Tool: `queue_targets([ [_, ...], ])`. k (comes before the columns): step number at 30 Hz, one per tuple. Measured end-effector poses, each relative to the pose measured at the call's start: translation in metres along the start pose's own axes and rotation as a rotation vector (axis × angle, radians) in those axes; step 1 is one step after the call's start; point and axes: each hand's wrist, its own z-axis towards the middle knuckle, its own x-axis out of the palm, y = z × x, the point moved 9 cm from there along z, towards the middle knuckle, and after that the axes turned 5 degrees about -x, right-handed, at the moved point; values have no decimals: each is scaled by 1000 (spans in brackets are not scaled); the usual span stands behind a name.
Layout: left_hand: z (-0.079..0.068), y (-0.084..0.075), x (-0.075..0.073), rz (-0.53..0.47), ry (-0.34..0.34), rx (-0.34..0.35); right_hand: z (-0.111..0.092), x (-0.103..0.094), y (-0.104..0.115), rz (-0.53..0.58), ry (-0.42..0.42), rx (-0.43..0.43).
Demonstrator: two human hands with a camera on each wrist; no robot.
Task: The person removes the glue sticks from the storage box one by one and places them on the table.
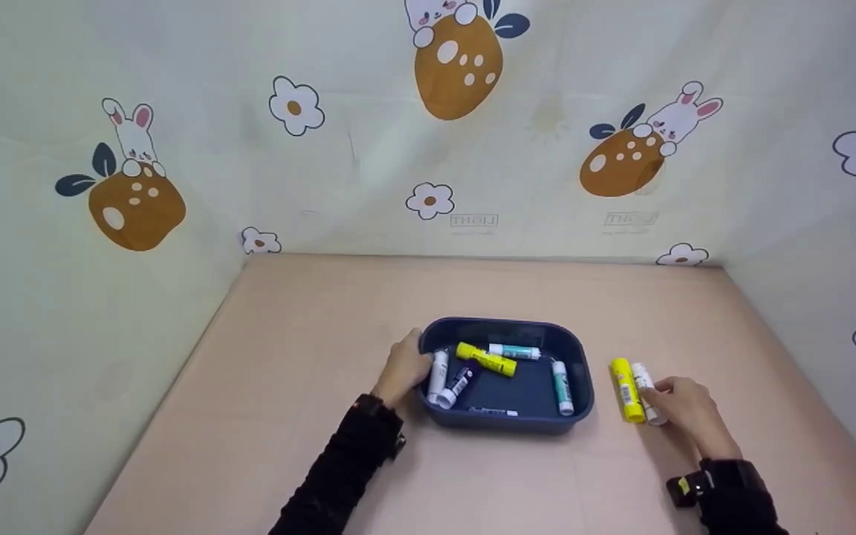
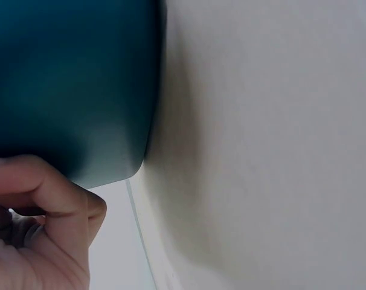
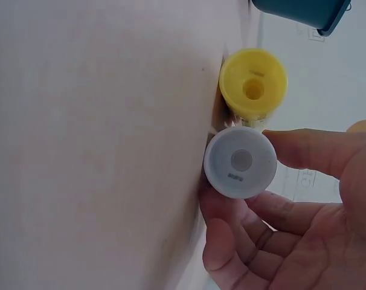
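Observation:
My left hand grips the left end of a dark blue plastic bin; the left wrist view has curled fingers at the bin's wall. Inside lie a yellow glue stick, two white-and-teal ones, and a white stick beside a dark purple one with a white end. To the bin's right, my right hand pinches a white glue stick between thumb and fingers. It lies on the table alongside another yellow glue stick. The right wrist view shows the white stick's round end.
A small thin item with a white end lies along the bin's near inner wall. The table has a pale pinkish-beige cover. Printed fabric walls with rabbits and flowers enclose its back and both sides.

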Motion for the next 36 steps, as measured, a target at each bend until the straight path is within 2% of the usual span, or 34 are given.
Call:
queue_targets([
  [10, 1, 0, 1, -13, -5, 6, 2, -2, 7, -27, -52, -75],
  [21, 2, 0, 1, 1, 13, 1, 0, -12, 21, -89, -83, -102],
  [27, 2, 1, 1, -14, 16, -2, -7, -17, 52, -142, -139, -160],
  [36, 1, 0, 1, -23, 17, -5, -27, -12, 117, -169, -235, -387],
])
